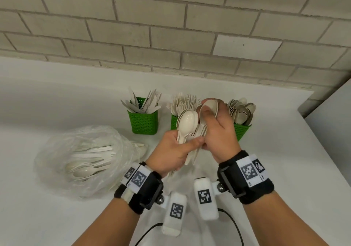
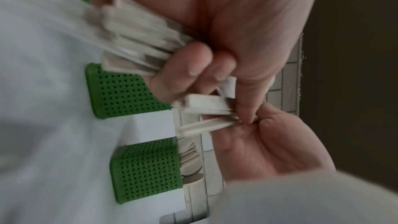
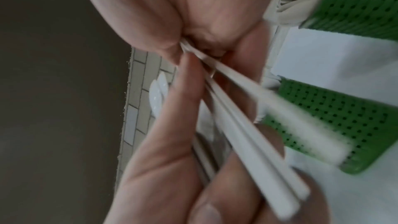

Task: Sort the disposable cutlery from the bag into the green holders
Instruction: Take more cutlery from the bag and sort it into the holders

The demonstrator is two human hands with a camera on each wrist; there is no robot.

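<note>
A white counter (image 1: 57, 97) spreads wide across the scene, and behind it rises a wall of pale grey brick (image 1: 171, 27), with one brick (image 1: 247, 48) on the right plainly whiter than its neighbours. Down at the near edge, a black cable (image 1: 235, 225) curves over the counter top, while a grey panel (image 1: 330, 112) stands at the far right.

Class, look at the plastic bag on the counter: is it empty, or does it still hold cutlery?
Not empty. Through the clear plastic bag the head view shows spoons and flat handles lying inside; a few pieces poke out at its open right side.
</note>
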